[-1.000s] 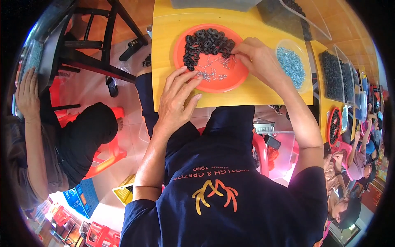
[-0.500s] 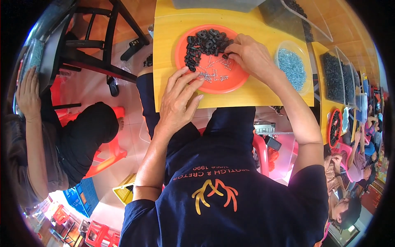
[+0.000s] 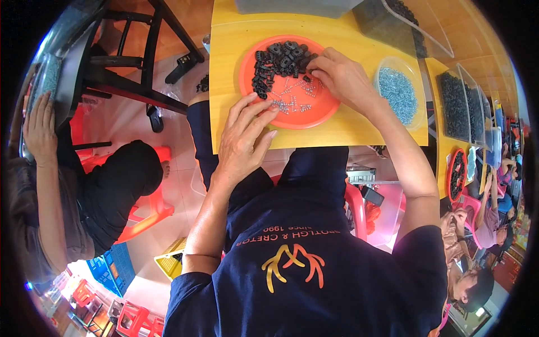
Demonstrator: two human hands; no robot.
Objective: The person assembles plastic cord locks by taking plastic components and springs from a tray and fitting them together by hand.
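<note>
Black parts (image 3: 289, 59) and silvery coils (image 3: 293, 104) share an orange plate (image 3: 321, 108)

The plate sits on a yellow table (image 3: 356, 128), near its front edge. The black parts are heaped along the plate's far and left sides, while the coils lie scattered over its middle and near side. The left hand (image 3: 242, 132) is at the near left rim, fingers long and loosely spread, thumb well apart from them; its fingertips reach over the rim beside the coils (whether one is pinned beneath them, I cannot tell). The right hand (image 3: 343, 77) comes in over the right rim, fingers bent and drawn in near the thumb, just beside a small black piece (image 3: 307, 79) lying apart from the heap; whether they grip anything cannot be seen

To the right of the plate stands a clear round tub (image 3: 420, 112) full of pale bluish bits (image 3: 397, 94), and beyond it a clear bin (image 3: 376, 31) holding more dark pieces (image 3: 418, 42). Over on the left, another person's hand (image 3: 40, 129) is by a dark tabletop (image 3: 70, 87), with a red stool (image 3: 149, 216) nearby
</note>
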